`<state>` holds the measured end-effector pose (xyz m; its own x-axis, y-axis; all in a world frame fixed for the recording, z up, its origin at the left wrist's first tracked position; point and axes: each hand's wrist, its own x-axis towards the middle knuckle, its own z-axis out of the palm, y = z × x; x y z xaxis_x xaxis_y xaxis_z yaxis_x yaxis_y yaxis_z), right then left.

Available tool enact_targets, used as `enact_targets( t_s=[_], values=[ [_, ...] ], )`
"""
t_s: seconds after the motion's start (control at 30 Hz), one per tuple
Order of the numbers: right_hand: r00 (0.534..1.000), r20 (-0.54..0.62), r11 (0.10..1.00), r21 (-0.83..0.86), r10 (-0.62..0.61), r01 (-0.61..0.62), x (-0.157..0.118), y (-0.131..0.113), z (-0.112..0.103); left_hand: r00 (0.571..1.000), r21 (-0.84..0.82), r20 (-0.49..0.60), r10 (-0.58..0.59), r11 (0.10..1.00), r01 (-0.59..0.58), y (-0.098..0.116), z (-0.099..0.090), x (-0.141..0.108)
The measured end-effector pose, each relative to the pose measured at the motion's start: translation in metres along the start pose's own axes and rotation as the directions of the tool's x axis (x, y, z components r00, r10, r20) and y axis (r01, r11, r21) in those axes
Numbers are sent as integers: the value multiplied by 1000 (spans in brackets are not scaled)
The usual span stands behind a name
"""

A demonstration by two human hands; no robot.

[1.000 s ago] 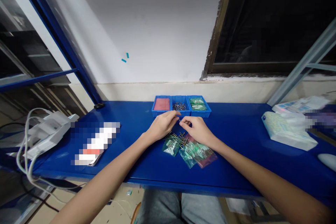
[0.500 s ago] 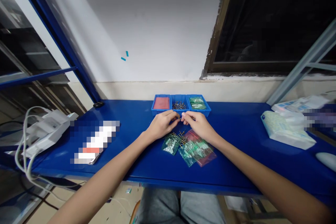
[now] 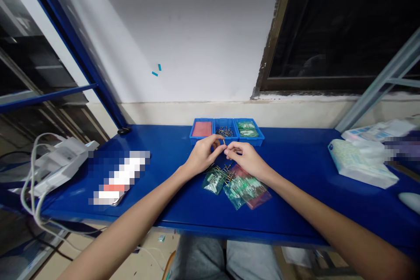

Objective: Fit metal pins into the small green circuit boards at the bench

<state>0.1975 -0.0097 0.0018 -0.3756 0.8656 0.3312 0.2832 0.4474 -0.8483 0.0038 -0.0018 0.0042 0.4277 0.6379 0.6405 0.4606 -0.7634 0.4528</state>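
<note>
While half a second ago your fingertips met low over the table (image 3: pixel 295 157), now your left hand (image 3: pixel 201 155) has lifted, pinching a small pin (image 3: pixel 224 141) upright before the middle bin (image 3: pixel 225 131). Your right hand (image 3: pixel 246 159) stays closed just beside it, above the bags (image 3: pixel 243 188).

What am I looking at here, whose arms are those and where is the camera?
The camera sits on a person's head, looking down at their own bare arms over a blue bench. The left hand and right hand meet and pinch a small pin between the fingertips. Below them lie small bags and loose pins. Behind stand three blue trays: one with something red, one with pins, one with green parts. White packs lie at the right, a white device at the left.
</note>
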Motion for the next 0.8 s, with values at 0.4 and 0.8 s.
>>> enact_targets(
  t_s=[0.4, 0.8],
  values=[
    [998, 32, 995, 89, 49, -52, -3, -8, 1, 990, 112, 84, 113, 986, -122, -2, -2, -2],
    [992, -116, 989, -149, -44, 27, 0, -1, -2, 987, 119, 136, 81, 988, -97, -6, 1, -2]
  ],
)
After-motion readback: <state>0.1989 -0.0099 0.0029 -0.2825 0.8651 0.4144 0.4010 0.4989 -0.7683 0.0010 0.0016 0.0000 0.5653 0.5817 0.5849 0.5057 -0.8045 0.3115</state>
